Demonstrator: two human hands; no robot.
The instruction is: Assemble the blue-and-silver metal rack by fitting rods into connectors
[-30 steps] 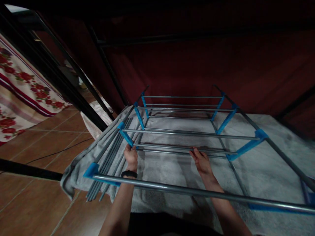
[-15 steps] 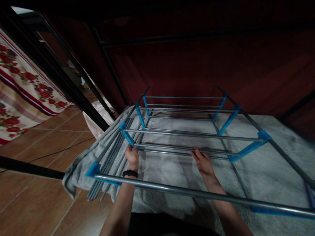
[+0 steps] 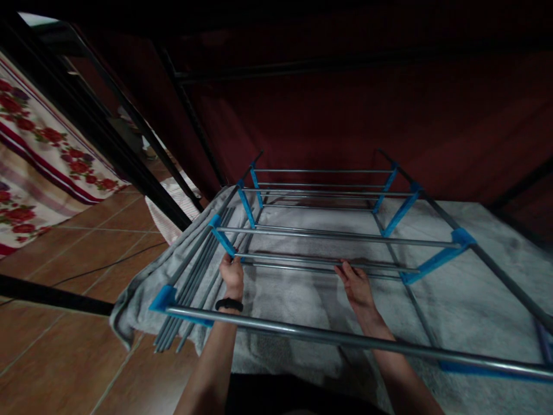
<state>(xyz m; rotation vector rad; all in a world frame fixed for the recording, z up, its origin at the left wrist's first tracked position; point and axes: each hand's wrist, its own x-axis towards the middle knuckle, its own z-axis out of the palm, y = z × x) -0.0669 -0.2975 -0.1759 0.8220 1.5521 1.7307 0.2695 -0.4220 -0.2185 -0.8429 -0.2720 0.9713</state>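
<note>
A frame of grey metal tubes and blue plastic connectors lies on its side on a grey blanket [image 3: 294, 300]. My left hand [image 3: 232, 275], with a black band at the wrist, is closed around the left end of a thin metal tube [image 3: 285, 259], right against a blue connector [image 3: 223, 241]. Farther right, my right hand [image 3: 355, 283] pinches the same tube between thumb and fingers. The tube's right end lies by another blue connector [image 3: 434, 265]. Both forearms pass beneath the thick front tube [image 3: 294, 329]. The left fingertips are partly hidden.
Several loose grey tubes [image 3: 190, 288] lie along the blanket's left side. Dark metal bars [image 3: 56, 295] and a dark red cloth [image 3: 345, 127] surround the area. Brown floor tiles [image 3: 78, 334], a black cable [image 3: 108, 265] and a floral cloth [image 3: 47, 150] are at the left.
</note>
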